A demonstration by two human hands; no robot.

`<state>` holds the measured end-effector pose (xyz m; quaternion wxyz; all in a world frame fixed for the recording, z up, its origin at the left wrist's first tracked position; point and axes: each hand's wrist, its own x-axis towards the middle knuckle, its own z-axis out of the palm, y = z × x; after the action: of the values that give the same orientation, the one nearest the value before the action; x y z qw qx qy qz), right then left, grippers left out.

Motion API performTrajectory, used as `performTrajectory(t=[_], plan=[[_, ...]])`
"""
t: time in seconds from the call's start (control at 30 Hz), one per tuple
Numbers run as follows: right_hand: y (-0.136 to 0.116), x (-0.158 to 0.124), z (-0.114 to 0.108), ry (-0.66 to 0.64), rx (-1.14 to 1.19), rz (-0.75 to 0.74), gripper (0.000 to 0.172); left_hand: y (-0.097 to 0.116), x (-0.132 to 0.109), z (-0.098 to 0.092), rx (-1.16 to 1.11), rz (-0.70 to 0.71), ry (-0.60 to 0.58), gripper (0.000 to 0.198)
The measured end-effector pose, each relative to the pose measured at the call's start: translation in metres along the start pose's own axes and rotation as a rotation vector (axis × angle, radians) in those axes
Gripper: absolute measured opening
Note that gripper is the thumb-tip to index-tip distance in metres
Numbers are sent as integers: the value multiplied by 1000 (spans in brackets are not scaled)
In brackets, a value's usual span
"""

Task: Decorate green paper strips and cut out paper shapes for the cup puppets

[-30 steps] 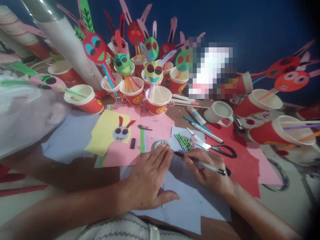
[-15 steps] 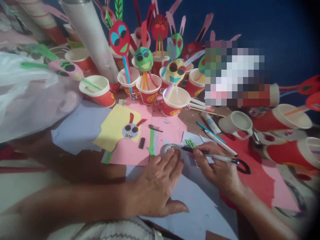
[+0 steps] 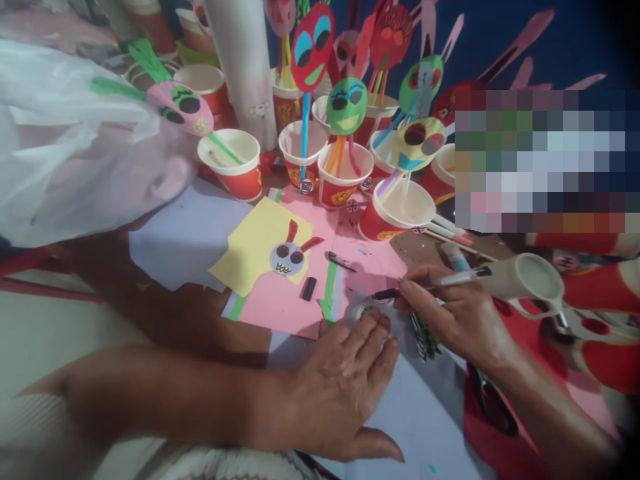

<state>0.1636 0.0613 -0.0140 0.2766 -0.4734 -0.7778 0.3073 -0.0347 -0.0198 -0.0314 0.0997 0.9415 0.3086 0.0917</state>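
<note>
Red paper cups [image 3: 397, 213] crowd the far side of the table [image 3: 420, 247], each holding straws topped with painted paper faces, and a tall white cardboard tube [image 3: 245, 67] stands among them. A white plastic bag [image 3: 65, 147] bulges over the left edge. In the middle lie a yellow paper sheet [image 3: 250, 247] and a pink paper sheet [image 3: 280, 310], with a grey round paper face with red ears [image 3: 287, 259] across their join. A white mug lying on its side [image 3: 525, 280] sits just behind the right hand [image 3: 455, 320], whose forearm covers most of the dark-handled scissors [image 3: 493, 403] on the red paper sheet [image 3: 500, 443].

Since a second ago the view has swung left and closer. The right hand has moved from the green spotted paper cut-out [image 3: 425, 337], now half under it, up to the small grey roll of tape [image 3: 363, 310].

The left hand [image 3: 345, 393] stays spread flat near the table's near edge, palm on the pale blue paper sheet [image 3: 425, 427], fingertips pressing the roll's near rim. The right hand pinches a white pen with a black tip [image 3: 435, 285] between thumb and fingers, its tip pointing left at the roll's far rim.
</note>
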Motion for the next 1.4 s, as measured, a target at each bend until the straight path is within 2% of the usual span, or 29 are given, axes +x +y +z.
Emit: performTrajectory(t=[0.17,0.23,0.33,0.53,0.6,0.73,0.83,1.03,1.13,1.23,1.3,1.37,1.4], plan=[[-12,19,-1,-134,-46,-88,35,2,-3,5,65,-21,52,92],[-17,26,-2,-199,-91,-114,33,3,-3,5,83,-27,56,93],[-22,36,-2,-277,-170,-142,29,5,-2,4,90,-38,40,95],[-33,44,5,-431,-372,-217,34,7,-2,7,65,-46,0,94],[-38,46,9,-430,-413,-232,33,7,-2,8,63,-44,7,92],[-48,47,17,-361,-482,-411,31,6,0,4,63,-43,11,87],[-56,47,25,-363,-522,-482,23,4,1,-1,56,-17,-4,83],[-64,48,33,-460,-619,-433,26,5,1,-6,78,-10,-36,82],[-64,50,24,-473,-512,-379,26,6,0,-1,72,-10,-35,83],[-64,45,5,-362,-265,-243,25,6,-2,4,84,-29,-13,90],[-60,32,-6,-184,-136,-208,19,6,-2,5,94,-34,11,92],[-51,11,-11,43,-111,-225,9,5,-3,5,89,-35,11,89],[-45,-2,-11,107,-146,-233,17,5,-3,4,82,-34,3,88]])
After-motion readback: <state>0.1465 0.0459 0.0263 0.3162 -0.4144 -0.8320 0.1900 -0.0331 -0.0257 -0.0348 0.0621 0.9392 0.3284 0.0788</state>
